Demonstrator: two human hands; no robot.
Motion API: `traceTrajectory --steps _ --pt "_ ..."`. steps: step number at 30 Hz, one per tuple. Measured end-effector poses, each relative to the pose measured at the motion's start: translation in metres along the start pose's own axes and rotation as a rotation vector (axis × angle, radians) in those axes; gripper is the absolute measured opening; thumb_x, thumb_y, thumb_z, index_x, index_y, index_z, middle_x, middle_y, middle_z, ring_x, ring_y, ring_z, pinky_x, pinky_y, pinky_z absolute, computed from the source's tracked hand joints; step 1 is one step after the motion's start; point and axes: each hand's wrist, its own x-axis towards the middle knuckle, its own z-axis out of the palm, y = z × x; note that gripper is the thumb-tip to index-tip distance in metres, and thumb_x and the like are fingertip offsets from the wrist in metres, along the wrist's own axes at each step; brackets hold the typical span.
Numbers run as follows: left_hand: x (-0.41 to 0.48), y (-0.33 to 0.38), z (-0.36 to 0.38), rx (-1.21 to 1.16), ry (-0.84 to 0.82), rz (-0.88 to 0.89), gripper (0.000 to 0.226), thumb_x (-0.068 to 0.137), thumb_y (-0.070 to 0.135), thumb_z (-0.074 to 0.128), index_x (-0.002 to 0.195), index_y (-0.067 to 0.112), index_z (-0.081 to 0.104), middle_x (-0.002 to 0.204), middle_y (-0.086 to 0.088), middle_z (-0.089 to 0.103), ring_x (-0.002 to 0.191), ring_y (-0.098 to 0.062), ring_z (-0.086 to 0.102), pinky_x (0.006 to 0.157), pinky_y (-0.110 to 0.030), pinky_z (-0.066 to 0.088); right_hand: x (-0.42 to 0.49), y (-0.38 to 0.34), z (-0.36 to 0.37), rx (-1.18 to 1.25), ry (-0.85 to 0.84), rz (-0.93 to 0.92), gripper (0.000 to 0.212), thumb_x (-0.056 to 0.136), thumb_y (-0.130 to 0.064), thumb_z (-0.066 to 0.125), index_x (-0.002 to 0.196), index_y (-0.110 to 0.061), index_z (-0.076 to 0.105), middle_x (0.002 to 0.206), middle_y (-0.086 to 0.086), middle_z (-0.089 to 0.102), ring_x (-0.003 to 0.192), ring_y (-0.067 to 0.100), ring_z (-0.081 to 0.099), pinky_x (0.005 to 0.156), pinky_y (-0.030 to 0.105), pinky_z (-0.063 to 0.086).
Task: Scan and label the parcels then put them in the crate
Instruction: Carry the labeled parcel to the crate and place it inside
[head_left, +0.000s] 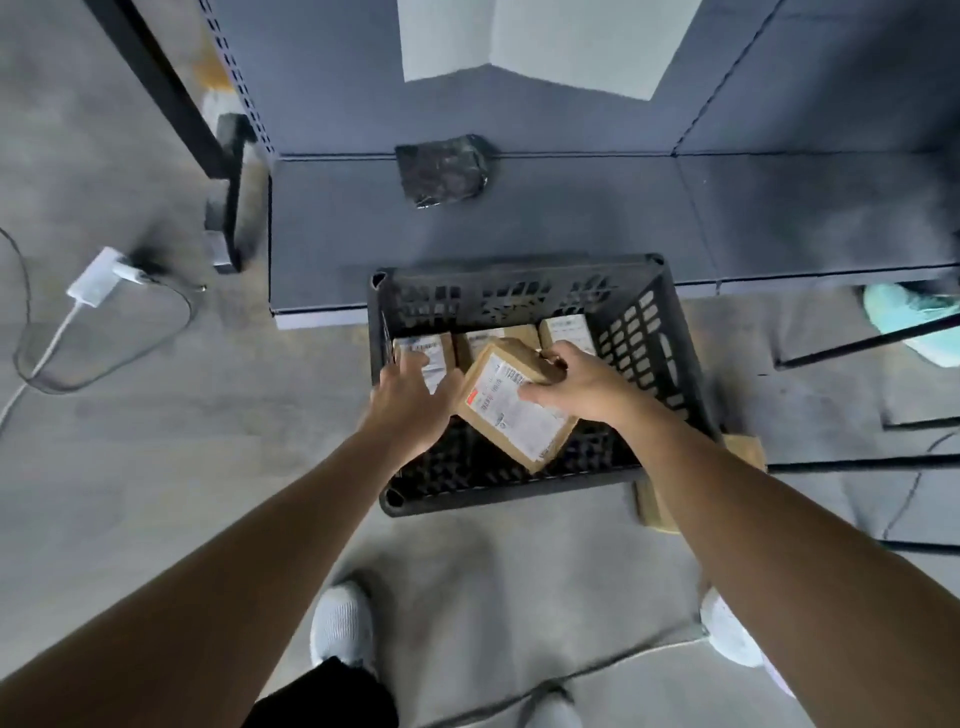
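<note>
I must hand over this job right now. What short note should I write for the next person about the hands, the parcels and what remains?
Left hand: open, fingers touch the left parcel in the crate.
Right hand: grips a labelled parcel, tilted, over the crate.
Crate: on the floor, with three labelled parcels in a row along its far wall.
Done: those three are in.
Left: set the held parcel down. A black wrapped bundle lies on the grey shelf behind; no label shows on it.
</note>
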Motion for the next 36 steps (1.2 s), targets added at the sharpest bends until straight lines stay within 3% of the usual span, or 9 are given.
traceTrajectory --steps 4,7,11,19,26,30,32,34,36 --pt "0.04 -0.024 0.033 0.036 0.017 0.038 0.062 0.096 0.055 0.038 0.147 0.021 0.03 0.148 -0.014 0.033 0.131 -0.035 0.04 0.105 -0.05 0.038 0.061 0.018 0.04 -0.212 -0.121 -0.062 0.071 0.071 -0.057 0.079 0.13 -0.026 0.053 0.119 -0.004 0.062 0.097 0.014 0.059 0.074 0.027 0.047" --pt "0.066 -0.035 0.053 0.048 0.012 0.086 0.062 0.097 0.052 0.039 0.148 0.018 0.03 0.149 -0.015 0.03 0.129 -0.035 0.043 0.105 -0.048 0.039 0.092 0.025 0.067 -0.294 -0.229 -0.1 0.085 0.071 -0.061 0.078 0.143 -0.028 0.047 0.132 -0.005 0.058 0.109 0.015 0.058 0.091 0.029 0.049" --pt "0.095 -0.048 0.077 0.077 0.005 0.114 0.06 0.099 0.05 0.036 0.147 0.015 0.029 0.148 -0.018 0.028 0.128 -0.038 0.044 0.106 -0.048 0.038 0.119 0.031 0.103 -0.35 -0.296 -0.151 0.067 0.081 -0.062 0.068 0.138 -0.03 0.054 0.141 -0.007 0.053 0.125 0.019 0.051 0.106 0.034 0.042" --pt "0.107 -0.068 0.098 0.133 -0.018 0.099 0.059 0.1 0.049 0.037 0.145 0.013 0.031 0.15 -0.017 0.028 0.135 -0.036 0.037 0.108 -0.045 0.035 0.136 0.026 0.131 -0.483 -0.344 -0.068 0.063 0.095 -0.068 0.035 0.148 -0.035 0.041 0.143 -0.001 0.051 0.127 0.024 0.05 0.088 0.034 0.045" --pt "0.106 -0.07 0.101 0.21 -0.028 0.109 0.054 0.101 0.045 0.035 0.142 0.01 0.036 0.146 -0.018 0.032 0.133 -0.034 0.038 0.108 -0.044 0.036 0.144 0.037 0.149 -0.489 -0.328 -0.091 0.045 0.101 -0.037 0.049 0.143 -0.02 0.044 0.135 0.007 0.055 0.111 0.024 0.056 0.087 0.035 0.043" --pt "0.112 -0.067 0.102 0.242 -0.021 0.118 0.055 0.101 0.046 0.034 0.143 0.009 0.035 0.149 -0.017 0.029 0.133 -0.034 0.039 0.108 -0.044 0.036 0.149 0.04 0.15 -0.365 -0.33 -0.054 0.048 0.099 -0.033 0.056 0.144 -0.021 0.043 0.123 0.002 0.057 0.084 0.015 0.064 0.07 0.027 0.048" --pt "0.115 -0.067 0.105 0.253 -0.024 0.126 0.056 0.101 0.046 0.034 0.143 0.01 0.034 0.15 -0.016 0.028 0.134 -0.034 0.037 0.108 -0.044 0.035 0.149 0.042 0.15 -0.32 -0.314 -0.038 0.054 0.1 -0.032 0.055 0.149 -0.024 0.035 0.133 0.003 0.053 0.078 0.01 0.061 0.063 0.025 0.046" --pt "0.115 -0.07 0.107 0.269 -0.044 0.128 0.056 0.101 0.047 0.035 0.143 0.011 0.034 0.15 -0.016 0.028 0.136 -0.034 0.035 0.109 -0.045 0.035 0.144 0.044 0.147 -0.307 -0.287 -0.031 0.055 0.101 -0.031 0.051 0.151 -0.024 0.032 0.139 0.004 0.051 0.084 0.013 0.061 0.065 0.026 0.048" --pt "0.106 -0.068 0.104 0.277 -0.083 0.12 0.058 0.1 0.048 0.036 0.143 0.011 0.033 0.149 -0.019 0.029 0.135 -0.036 0.035 0.108 -0.046 0.036 0.129 0.042 0.138 -0.298 -0.251 -0.044 0.048 0.102 -0.032 0.049 0.146 -0.02 0.038 0.137 0.006 0.055 0.107 0.021 0.061 0.085 0.033 0.051"
